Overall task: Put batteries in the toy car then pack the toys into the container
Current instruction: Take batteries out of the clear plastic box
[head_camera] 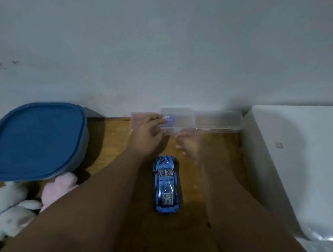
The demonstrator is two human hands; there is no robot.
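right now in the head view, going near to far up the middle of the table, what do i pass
toy car → right hand → clear box → wall; the left hand overlaps the box, so it is left out

Setting: home room.
Surface: wooden tabletop point(110, 142) against a plain, scuffed wall point(166, 48).
Contents: soft toys point(13, 204); blue-lidded plastic container point(35, 138).
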